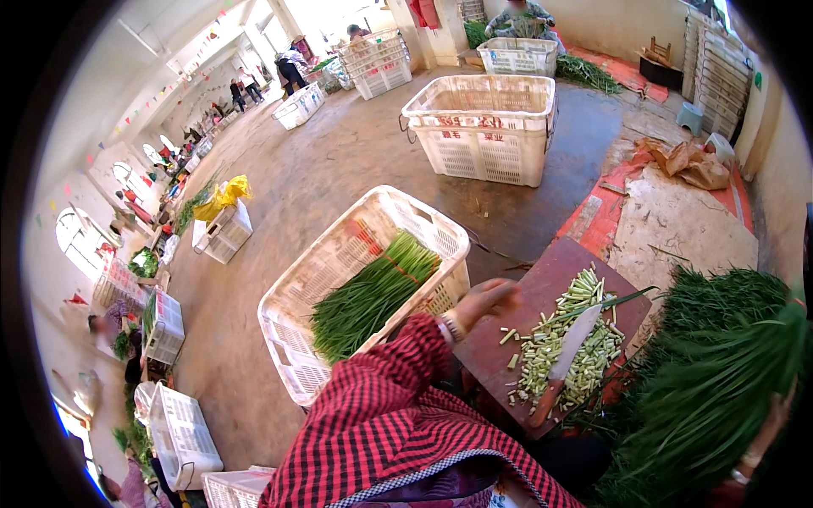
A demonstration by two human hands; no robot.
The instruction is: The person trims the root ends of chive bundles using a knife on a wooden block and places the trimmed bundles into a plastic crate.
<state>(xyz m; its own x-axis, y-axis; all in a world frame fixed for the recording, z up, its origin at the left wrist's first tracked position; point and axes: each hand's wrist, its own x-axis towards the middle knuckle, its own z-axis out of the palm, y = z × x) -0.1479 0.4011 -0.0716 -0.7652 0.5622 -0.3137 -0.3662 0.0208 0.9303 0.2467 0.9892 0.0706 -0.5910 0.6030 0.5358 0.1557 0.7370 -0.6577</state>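
Note:
My left hand point(487, 303), slightly blurred, hovers between a white plastic crate and a dark red cutting board point(500, 372), its fingers loosely stretched with nothing in them. At the lower right, my right hand point(775, 423) grips a bunch of long green chives point(720, 398); the leaves hide part of its fingers. On the board lies a knife point(574, 345) with a wooden handle, resting on cut pale stem ends point(542, 360). The crate point(284, 296) beside my left arm holds a tied bundle of chives point(377, 292).
More loose chives point(711, 313) are heaped right of the board. Cardboard point(677, 220) and red sheeting cover the floor beyond. Ahead stands a stacked pair of white crates point(483, 152). Other people sit with crates along the far wall and left side.

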